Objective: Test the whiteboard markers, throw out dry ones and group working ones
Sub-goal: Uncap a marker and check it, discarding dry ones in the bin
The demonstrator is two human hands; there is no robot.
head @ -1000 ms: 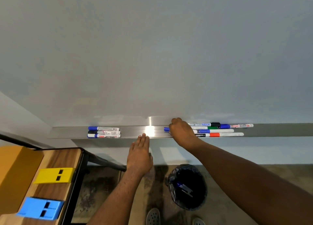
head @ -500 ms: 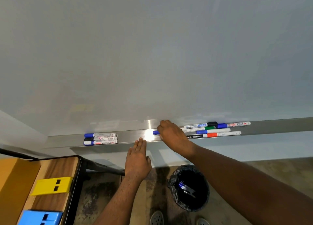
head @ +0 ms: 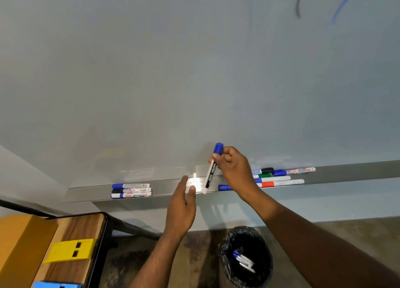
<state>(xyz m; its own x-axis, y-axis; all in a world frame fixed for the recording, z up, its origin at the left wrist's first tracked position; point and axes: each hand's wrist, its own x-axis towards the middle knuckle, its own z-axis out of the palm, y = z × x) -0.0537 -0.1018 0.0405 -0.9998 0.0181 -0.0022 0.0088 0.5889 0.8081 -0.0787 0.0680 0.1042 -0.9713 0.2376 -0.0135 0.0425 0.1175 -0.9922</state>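
My right hand [head: 232,168] pinches a blue-capped white marker [head: 213,165] and holds it nearly upright, cap up, in front of the whiteboard [head: 173,71] just above the metal tray [head: 168,187]. My left hand [head: 183,203] is open, fingers straight, just below and left of the marker's lower end, not touching it. Three capped markers [head: 131,191] lie grouped at the tray's left. Several mixed markers [head: 279,176] lie on the tray to the right, partly hidden by my right hand. A black bin [head: 246,257] on the floor below holds a few markers.
A wooden table [head: 75,229] stands at lower left with a yellow block [head: 69,249], a blue block [head: 56,285] and a tan box [head: 19,244]. Grey and blue marker strokes [head: 339,4] show on the board at top right.
My right hand lifted a blue-capped marker off the tray and turned it upright. My left hand rose slightly toward it. The camera tilted upward.
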